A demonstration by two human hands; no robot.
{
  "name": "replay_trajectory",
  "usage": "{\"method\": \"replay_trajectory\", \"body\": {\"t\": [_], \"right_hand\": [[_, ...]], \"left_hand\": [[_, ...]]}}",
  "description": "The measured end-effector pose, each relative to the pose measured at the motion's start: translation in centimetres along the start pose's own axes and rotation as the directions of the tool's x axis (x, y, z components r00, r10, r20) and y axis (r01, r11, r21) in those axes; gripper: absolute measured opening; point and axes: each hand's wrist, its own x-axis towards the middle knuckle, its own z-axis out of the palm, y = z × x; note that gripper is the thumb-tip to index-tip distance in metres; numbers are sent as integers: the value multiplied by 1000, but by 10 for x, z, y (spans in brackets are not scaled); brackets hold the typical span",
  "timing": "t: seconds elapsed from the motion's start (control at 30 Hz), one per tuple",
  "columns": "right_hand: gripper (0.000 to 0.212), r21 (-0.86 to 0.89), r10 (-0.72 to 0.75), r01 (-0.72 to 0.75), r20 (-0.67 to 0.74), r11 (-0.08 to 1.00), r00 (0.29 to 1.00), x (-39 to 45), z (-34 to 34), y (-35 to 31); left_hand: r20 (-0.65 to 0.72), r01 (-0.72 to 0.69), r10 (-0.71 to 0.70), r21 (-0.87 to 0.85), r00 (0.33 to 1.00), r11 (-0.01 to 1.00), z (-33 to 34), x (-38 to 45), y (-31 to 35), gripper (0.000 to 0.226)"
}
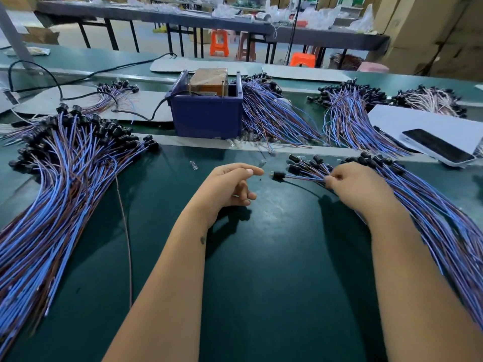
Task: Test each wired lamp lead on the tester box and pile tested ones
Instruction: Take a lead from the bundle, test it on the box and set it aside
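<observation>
Fingers of the right hand pinch one lamp lead: blue and brown wires, black socket. Left hand hovers, fingers loosely curled, holding nothing.

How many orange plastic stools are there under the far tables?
2: one orange stool under the far table, left of centre; a second orange stool farther right, nearer the bench. A paler stool stands between them; others may be hidden.

Counter dark green, smooth, slight sheen. Tester box glossy blue plastic. Lamp leads plastic-coated blue and brown wire, matt black sockets. Phone glossy glass face.
</observation>
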Motion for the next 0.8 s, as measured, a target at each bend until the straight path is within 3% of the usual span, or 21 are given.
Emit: {"method": "replay_trajectory", "body": {"t": [0.1,0.17,0.23,0.33,0.4,0.47,0.6,0.7,0.8], "right_hand": [[21,-179,71,-67,12,982,997,-5,-8,3],[26,-219,31,-42,-52,975,998,-8,-4,-11],[20,-74,-60,52,-109,996,992,-10,5,-34],[17,206,-104,108,-31,973,994,-10,26,-71],[34,173,-77,72,24,982,997,-7,43,-86],[48,63,-18,16,23,998,1000,-4,55,-88],[52,106,148,-142,-51,984,988,1,56,-69],[46,138,194,-176,-124,975,973,-3,54,-63],[38,94,108,-90,-215,991,971,-11,57,-76]], "left_hand": [[-16,0,0,48,1000,999,4,-1,0,27],[-26,-1,2,64,1000,998,5,-1,-1,27],[-40,-6,9,69,999,998,5,-1,-2,28],[-53,-18,20,41,998,999,4,0,-3,29],[-129,-51,52,11,990,999,2,0,-5,30],[-314,-106,119,58,942,993,-2,1,-8,32],[-641,-166,227,155,733,974,-20,0,-8,31],[-718,-183,244,164,652,969,-29,1,-4,29],[-737,-146,261,218,624,965,-32,0,0,29]]}}
